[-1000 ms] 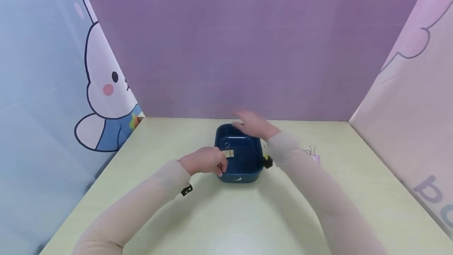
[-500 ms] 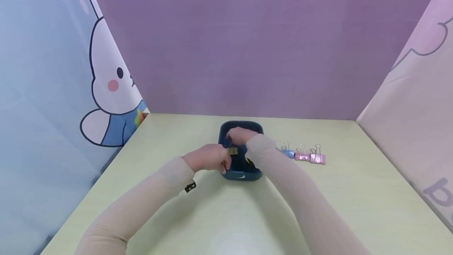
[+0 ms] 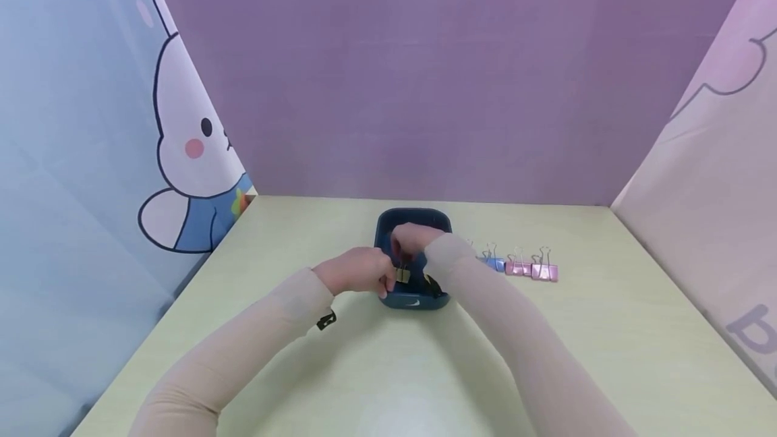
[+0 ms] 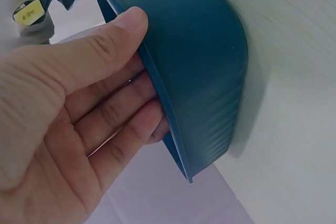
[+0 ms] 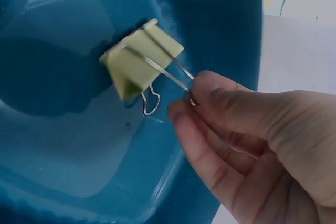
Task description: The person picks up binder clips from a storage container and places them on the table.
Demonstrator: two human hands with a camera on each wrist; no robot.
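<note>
A dark blue plastic container [image 3: 413, 301] with a small white swoosh mark stands on the table. My left hand [image 3: 361, 270] grips its left rim, thumb on the outer wall and fingers inside, as the left wrist view shows. Reaching down inside the container, my right hand [image 5: 236, 135] pinches a wire handle of a yellow binder clip [image 5: 142, 59] between thumb and fingertips. The clip's other wire handle [image 5: 151, 102] hangs free. From the head view, my right hand [image 3: 413, 238] hides part of the clip's handles, and the right forearm covers part of the container's right rim.
To the right of the container is a row of binder clips: a blue clip [image 3: 494, 264], a pink clip [image 3: 519, 268] and another pink clip [image 3: 545, 272]. One more wire handle [image 3: 470, 243] shows behind the right sleeve. A purple backdrop [image 3: 425, 86] rises behind the table.
My right hand has come down from above the container's far right side into it and taken hold of the yellow clip. The clip has shifted slightly nearer to me. The left hand stays on the rim.
</note>
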